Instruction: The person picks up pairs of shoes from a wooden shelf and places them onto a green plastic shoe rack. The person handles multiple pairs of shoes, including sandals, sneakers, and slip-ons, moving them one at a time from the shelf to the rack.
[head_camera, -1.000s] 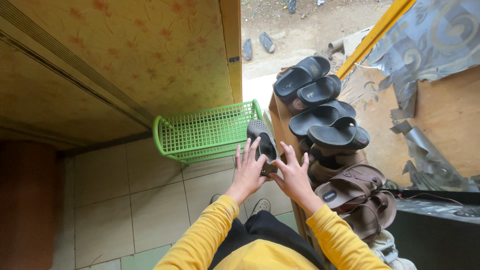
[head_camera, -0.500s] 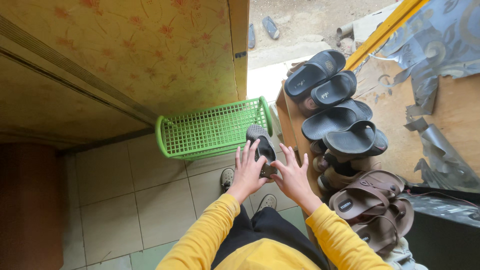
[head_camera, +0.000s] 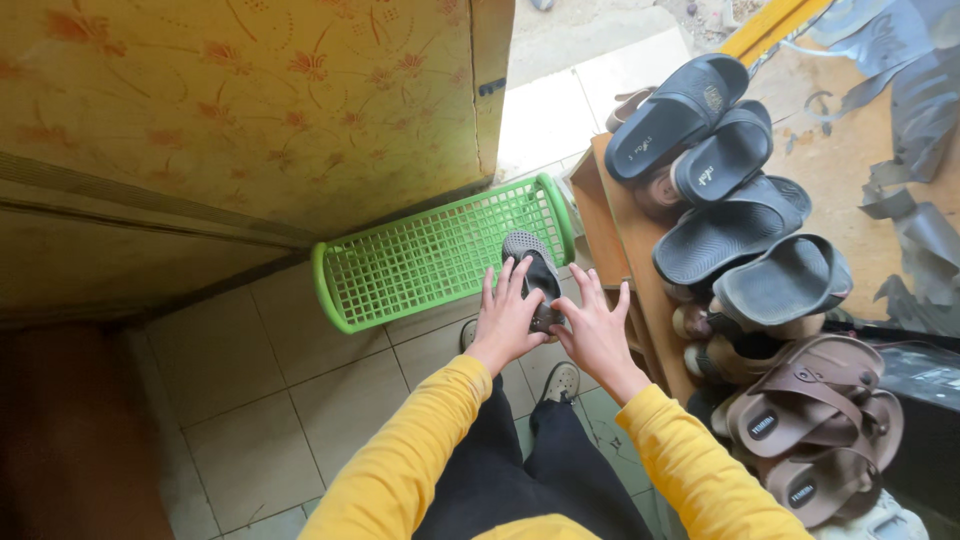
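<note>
While our view has tipped further down than a second ago, so the yard outside is nearly out of sight, our left hand (head_camera: 508, 314) and right hand (head_camera: 598, 327) stay pressed to the grey shoe (head_camera: 536, 278) from both sides, fingers spread wide, at the near edge of the green basket (head_camera: 430, 262). Pale floor tiles (head_camera: 250, 420) lie beneath, a flowered yellow door (head_camera: 250, 110) stands behind, and dark sandals (head_camera: 735, 215) crowd the wooden rack (head_camera: 625, 225) to our right.

Brown sandals (head_camera: 800, 420) beside black slides (head_camera: 735, 215)
</note>
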